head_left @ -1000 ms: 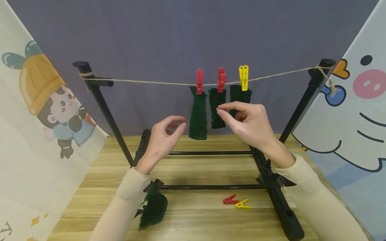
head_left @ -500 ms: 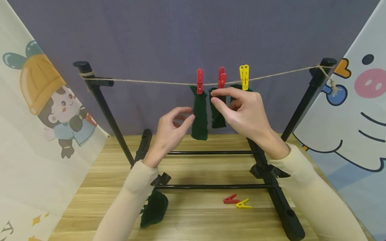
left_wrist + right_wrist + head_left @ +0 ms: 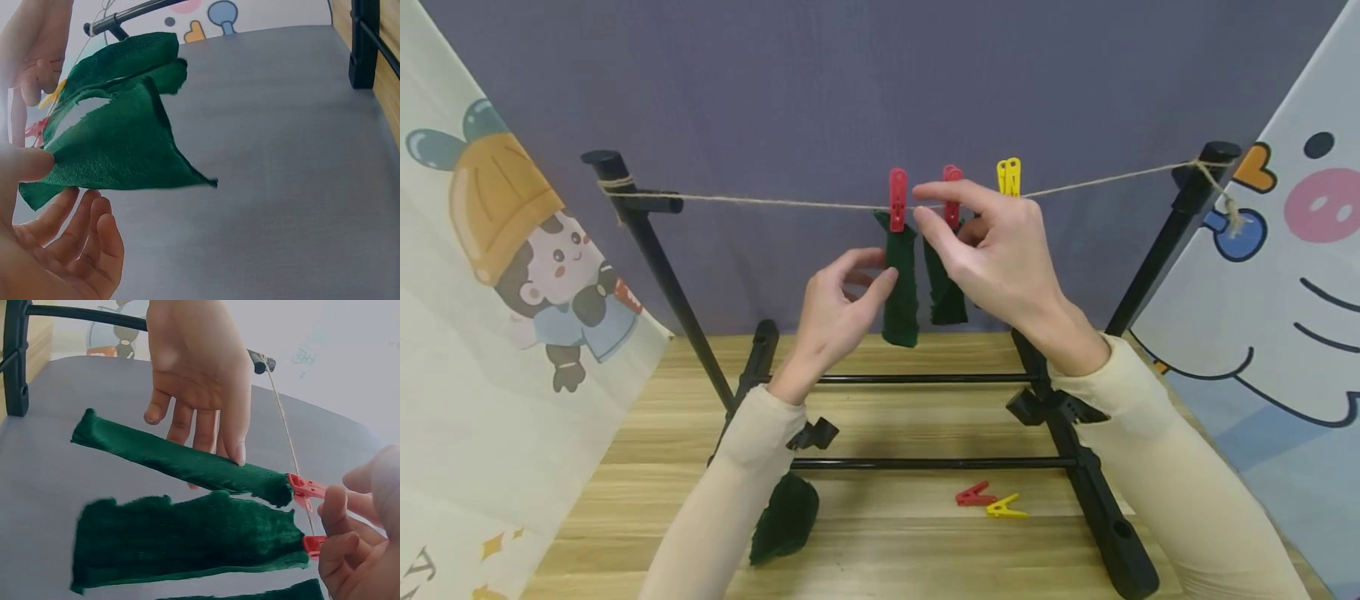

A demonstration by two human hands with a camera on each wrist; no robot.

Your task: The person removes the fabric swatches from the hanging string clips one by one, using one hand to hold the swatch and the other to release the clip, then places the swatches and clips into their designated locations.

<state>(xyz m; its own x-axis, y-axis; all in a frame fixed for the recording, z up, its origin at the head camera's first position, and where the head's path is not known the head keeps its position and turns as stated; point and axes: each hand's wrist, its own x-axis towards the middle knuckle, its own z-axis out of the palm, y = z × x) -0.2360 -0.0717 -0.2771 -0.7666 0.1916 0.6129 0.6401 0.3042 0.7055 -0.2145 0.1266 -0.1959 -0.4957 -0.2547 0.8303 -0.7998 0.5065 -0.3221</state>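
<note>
Two green cloth pieces hang from a string in the head view, a red clothespin on each. My left hand (image 3: 842,312) is at the leftmost green cloth (image 3: 900,287), its thumb touching the near side and its fingers behind it. In the right wrist view those fingers look fairly straight and loose. My right hand (image 3: 1000,254) is raised beside the left red clothespin (image 3: 898,200), thumb and index finger apart with a gap between them. Behind it are the second red clothespin (image 3: 952,196) and a yellow clothespin (image 3: 1010,177); the cloth under the yellow one is mostly hidden.
The string (image 3: 760,202) runs between two posts of a black frame (image 3: 662,275). On the wooden table lie a red clothespin (image 3: 974,494), a yellow clothespin (image 3: 1006,506) and a crumpled green cloth (image 3: 786,517), partly behind my left forearm.
Both hands have risen. My left hand has moved right to the leftmost cloth, which has turned slightly and shifted right. My right hand has moved up and left toward the left red clothespin.
</note>
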